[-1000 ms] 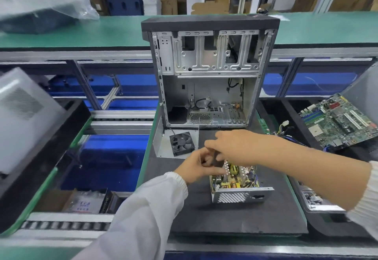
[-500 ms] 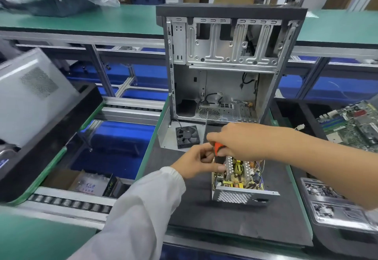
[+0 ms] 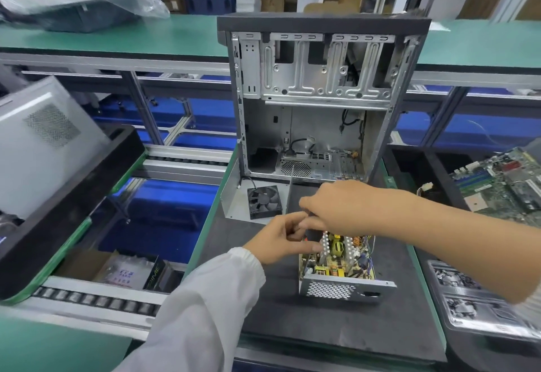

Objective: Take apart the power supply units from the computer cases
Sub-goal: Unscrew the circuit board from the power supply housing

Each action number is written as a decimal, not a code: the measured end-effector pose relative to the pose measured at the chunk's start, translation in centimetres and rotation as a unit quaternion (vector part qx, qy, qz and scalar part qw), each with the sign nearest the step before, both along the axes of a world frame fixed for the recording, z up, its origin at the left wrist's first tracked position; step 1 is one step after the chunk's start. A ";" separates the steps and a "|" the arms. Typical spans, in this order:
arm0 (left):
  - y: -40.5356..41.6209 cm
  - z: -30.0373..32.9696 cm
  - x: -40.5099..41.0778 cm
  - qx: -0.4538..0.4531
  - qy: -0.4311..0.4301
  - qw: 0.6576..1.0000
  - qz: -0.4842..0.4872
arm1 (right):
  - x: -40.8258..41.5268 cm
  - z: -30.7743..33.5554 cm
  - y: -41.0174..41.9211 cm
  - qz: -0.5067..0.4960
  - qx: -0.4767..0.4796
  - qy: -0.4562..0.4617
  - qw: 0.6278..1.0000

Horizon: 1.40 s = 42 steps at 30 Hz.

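Power supply unit (image 3: 341,263): lies cover off on the dark mat (image 3: 336,327), at about 5 o'clock from frame centre; circuit board, coils and yellow parts face up.
PSU orientation: perforated metal end plate (image 3: 336,289) faces the person at 6 o'clock; long axis runs roughly 6 to 12 o'clock, far end toward the case.
Computer case (image 3: 322,96): stands upright at 12 o'clock of the PSU, open side toward the camera, black top panel, drive cage in the upper half, loose cables in the lower (interior otherwise stripped).
Left hand (image 3: 282,240): white sleeve; fingers curled, tips meeting the right hand at the PSU's far left corner. A small dark piece with a spot of red shows between the two hands; cannot tell which hand holds it, or what it is.
Right hand (image 3: 345,207): bare forearm entering from 3 o'clock, hand over the PSU's far end, fingers bent downward; grip hidden under the hand, cannot tell.
Fan (image 3: 264,202): black, flat on a grey metal panel (image 3: 234,199), at 11 o'clock of the PSU, just in front of the case.
Motherboard (image 3: 497,184): green, in a black bin at 3 o'clock.
Roller conveyor (image 3: 96,298): at 8 o'clock.
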<state>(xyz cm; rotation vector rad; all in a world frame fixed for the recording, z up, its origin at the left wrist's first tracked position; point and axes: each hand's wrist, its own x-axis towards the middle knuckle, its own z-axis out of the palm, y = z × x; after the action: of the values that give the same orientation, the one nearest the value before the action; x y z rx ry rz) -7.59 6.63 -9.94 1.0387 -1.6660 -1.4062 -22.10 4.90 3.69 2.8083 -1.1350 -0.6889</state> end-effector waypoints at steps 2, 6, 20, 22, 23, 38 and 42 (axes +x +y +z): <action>0.0 0.0 0.3 -0.004 -0.016 1.000 -0.009 | -0.3 0.2 0.0 0.011 0.039 0.003 0.999; -0.6 -0.7 0.0 0.002 -0.044 0.999 0.013 | -0.9 0.5 0.0 0.018 0.114 -0.026 0.993; -1.1 -0.2 0.5 -0.002 -0.029 1.000 -0.007 | -0.5 0.9 -0.8 0.017 0.111 -0.011 0.994; -1.1 -0.2 0.4 0.004 -0.039 0.999 -0.012 | -0.5 1.1 -0.8 0.023 0.123 -0.013 0.992; -1.1 -0.2 0.2 0.002 -0.041 0.999 -0.016 | -0.6 1.2 -0.9 0.013 0.118 -0.025 0.993; -0.9 -0.1 0.0 -0.019 -0.043 0.999 -0.023 | -0.8 0.7 -0.6 -0.014 0.086 -0.059 0.994; -0.8 -0.3 -0.5 0.000 -0.006 1.000 -0.014 | -0.1 -0.3 -0.9 -0.027 -0.004 -0.026 0.999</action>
<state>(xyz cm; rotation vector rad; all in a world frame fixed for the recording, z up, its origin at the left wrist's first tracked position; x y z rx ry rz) -8.04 5.78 -10.19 1.0305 -1.6946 -1.4208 -22.24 4.03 3.42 2.8141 -1.2235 -0.6158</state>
